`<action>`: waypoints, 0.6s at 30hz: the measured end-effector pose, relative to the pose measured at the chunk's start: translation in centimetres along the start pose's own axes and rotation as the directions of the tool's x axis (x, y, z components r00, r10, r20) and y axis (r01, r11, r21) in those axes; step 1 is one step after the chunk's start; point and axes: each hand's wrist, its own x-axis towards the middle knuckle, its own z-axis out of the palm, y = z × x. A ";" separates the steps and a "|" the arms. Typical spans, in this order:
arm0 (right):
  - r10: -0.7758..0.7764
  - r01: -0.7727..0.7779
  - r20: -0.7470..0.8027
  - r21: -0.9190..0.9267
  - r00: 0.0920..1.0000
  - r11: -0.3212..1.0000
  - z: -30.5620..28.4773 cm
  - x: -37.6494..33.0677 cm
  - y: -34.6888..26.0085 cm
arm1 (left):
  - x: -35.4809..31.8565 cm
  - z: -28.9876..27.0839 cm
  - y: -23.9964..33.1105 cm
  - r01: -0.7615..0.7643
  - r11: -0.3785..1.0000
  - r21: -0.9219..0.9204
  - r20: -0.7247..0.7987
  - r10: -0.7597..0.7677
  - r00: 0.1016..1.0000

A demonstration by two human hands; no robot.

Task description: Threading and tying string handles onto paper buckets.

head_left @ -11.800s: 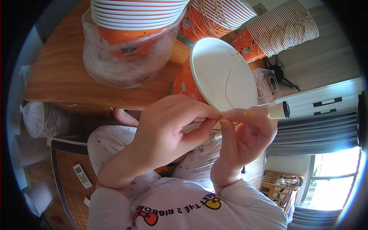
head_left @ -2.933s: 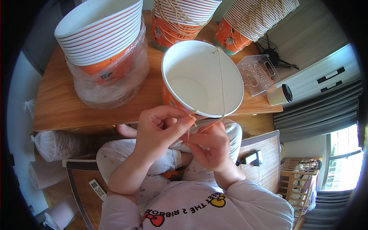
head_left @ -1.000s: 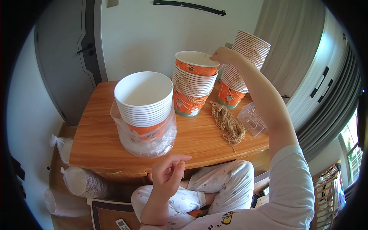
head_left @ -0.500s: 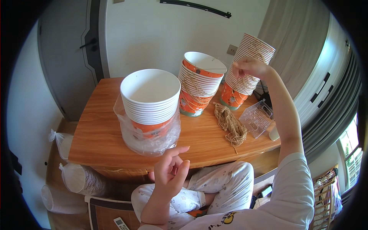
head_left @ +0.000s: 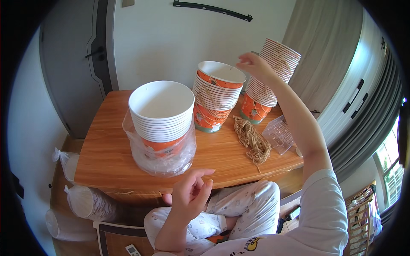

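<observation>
Wooden table [head_left: 106, 158]: set against a white wall. Stack of white-and-orange paper buckets in clear plastic wrap [head_left: 161, 123]: placed near the front edge, left of centre. Middle stack of buckets with string handles [head_left: 215, 100]: placed toward the back edge. Leaning stack [head_left: 269, 81]: at the back right corner. Bundle of twine [head_left: 253, 141] and clear plastic box [head_left: 279, 134]: laid near the right edge. Right hand [head_left: 253, 66]: raised at the rim of the middle stack's top bucket [head_left: 221, 72], fingers pinched at its string; the grip itself cannot be made out. Left hand [head_left: 190, 196]: held at the front edge, fingers loosely spread, nothing held.
</observation>
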 end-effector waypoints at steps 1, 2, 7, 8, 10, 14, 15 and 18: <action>-0.024 0.027 0.070 -0.045 0.997 0.999 0.4 0.6 -0.5 | 0.1 0.2 0.0 0.010 1.000 0.009 0.006 -0.010 1.000; -0.045 0.058 0.145 -0.083 0.988 0.995 1.1 1.1 -1.3 | 0.1 0.3 0.1 0.023 0.999 0.022 0.007 -0.024 1.000; 0.166 -0.151 0.422 -0.070 0.891 0.986 3.0 2.3 -6.4 | 0.0 0.3 -0.4 0.085 0.996 0.011 -0.003 -0.085 0.996; 0.215 -0.186 0.505 -0.107 0.836 0.977 3.1 2.5 -6.6 | 0.0 0.3 -0.5 0.106 0.994 -0.008 -0.011 -0.106 0.994; 0.243 -0.204 0.513 -0.134 0.823 0.970 3.7 3.3 -6.5 | 0.1 0.2 -0.6 0.096 0.995 -0.007 -0.008 -0.096 0.995; 0.262 -0.214 0.547 -0.152 0.795 0.965 4.4 3.5 -6.3 | 0.3 -0.3 -0.9 0.079 0.997 -0.014 -0.035 -0.080 0.996; 0.260 -0.211 0.553 -0.152 0.792 0.965 4.7 3.5 -6.4 | 0.3 -0.5 -1.1 0.085 0.996 -0.014 -0.039 -0.085 0.996; 0.244 -0.186 0.531 -0.160 0.812 0.969 4.7 3.8 -5.7 | 0.8 -0.5 -1.8 0.048 0.999 -0.017 -0.058 -0.049 0.997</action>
